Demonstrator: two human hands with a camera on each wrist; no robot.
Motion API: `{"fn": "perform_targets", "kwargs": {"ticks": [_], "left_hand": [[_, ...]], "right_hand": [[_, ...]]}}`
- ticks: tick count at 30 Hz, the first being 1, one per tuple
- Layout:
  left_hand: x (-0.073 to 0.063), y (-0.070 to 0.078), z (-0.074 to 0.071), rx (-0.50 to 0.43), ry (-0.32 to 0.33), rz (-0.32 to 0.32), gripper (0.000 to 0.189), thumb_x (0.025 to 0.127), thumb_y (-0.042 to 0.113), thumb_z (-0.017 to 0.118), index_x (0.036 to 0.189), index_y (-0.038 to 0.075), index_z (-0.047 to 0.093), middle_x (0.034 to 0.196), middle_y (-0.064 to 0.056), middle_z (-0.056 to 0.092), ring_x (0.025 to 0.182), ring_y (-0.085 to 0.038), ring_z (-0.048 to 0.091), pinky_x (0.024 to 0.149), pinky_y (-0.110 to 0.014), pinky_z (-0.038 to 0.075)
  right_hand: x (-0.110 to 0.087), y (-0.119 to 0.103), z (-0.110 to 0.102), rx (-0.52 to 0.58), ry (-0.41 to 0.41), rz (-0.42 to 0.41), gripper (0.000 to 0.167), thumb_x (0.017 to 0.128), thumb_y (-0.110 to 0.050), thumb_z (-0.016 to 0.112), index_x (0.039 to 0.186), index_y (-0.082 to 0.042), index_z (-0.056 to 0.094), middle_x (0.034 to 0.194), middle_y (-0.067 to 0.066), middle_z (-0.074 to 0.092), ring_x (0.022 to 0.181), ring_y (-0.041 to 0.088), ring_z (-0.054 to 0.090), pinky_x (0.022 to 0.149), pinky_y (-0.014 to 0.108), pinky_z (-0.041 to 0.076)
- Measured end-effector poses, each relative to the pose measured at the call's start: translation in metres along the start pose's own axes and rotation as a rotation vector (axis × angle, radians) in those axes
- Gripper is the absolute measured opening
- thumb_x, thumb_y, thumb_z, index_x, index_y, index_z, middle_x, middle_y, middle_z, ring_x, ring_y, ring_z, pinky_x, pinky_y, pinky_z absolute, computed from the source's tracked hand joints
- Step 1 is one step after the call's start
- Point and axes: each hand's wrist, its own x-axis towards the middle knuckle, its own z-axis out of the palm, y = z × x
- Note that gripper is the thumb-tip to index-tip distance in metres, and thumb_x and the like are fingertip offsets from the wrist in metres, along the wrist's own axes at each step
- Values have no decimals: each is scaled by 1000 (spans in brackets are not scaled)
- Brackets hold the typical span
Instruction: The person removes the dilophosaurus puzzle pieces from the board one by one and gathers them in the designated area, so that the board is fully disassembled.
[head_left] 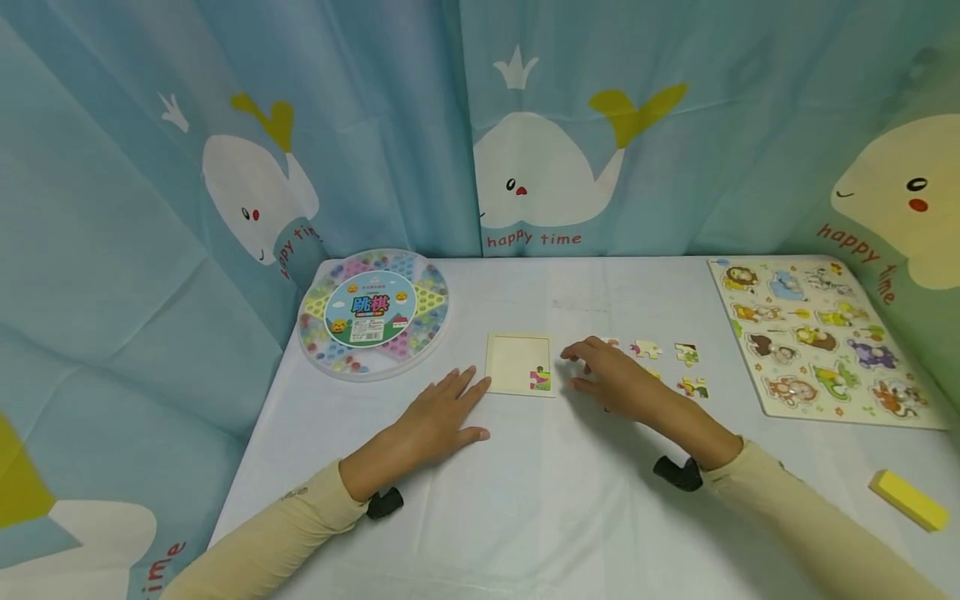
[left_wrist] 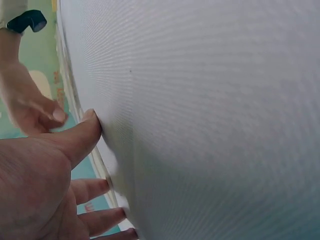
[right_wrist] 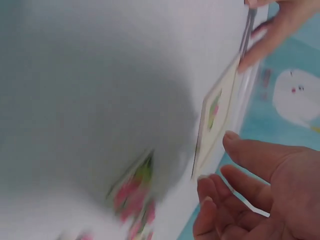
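A small square wooden puzzle tray (head_left: 513,354) lies mid-table, with a pink and green jigsaw piece (head_left: 540,379) in its lower right corner. My left hand (head_left: 435,419) lies flat at the tray's left edge, fingers straight and a fingertip touching it. Just right of the tray hovers my right hand (head_left: 617,379), its fingers loosely bent. In the right wrist view nothing is between the thumb and fingers of the right hand (right_wrist: 255,195). Several loose jigsaw pieces (head_left: 686,354) lie to its right, some of them hidden beneath it.
A round Chinese checkers box (head_left: 431,337) sits at the back left. On the right lies a wooden animal peg board (head_left: 810,321), and closer to me is a yellow block (head_left: 909,500). A whale-print curtain (head_left: 375,125) rises behind the table.
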Motion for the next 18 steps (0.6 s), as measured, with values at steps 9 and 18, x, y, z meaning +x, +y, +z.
{"fn": "perform_targets", "kwargs": {"ticks": [9,18], "left_hand": [[1,0,1,0,-3,-7,78,104,49,63,167,14,32,174,-16,25,160,-40,25,123,-63,31],[1,0,1,1,3,-7,78,104,49,64,166,13,34,174,-15,26,160,-40,25,123,-63,31]], "right_hand": [[25,-17,30,-100,0,-13,39,92,-4,81,128,0,67,121,16,70,112,35,65,100,52,55],[24,-25,33,-120,17,-17,34,92,-3,81,124,-3,70,117,16,69,106,34,64,88,50,53]]}}
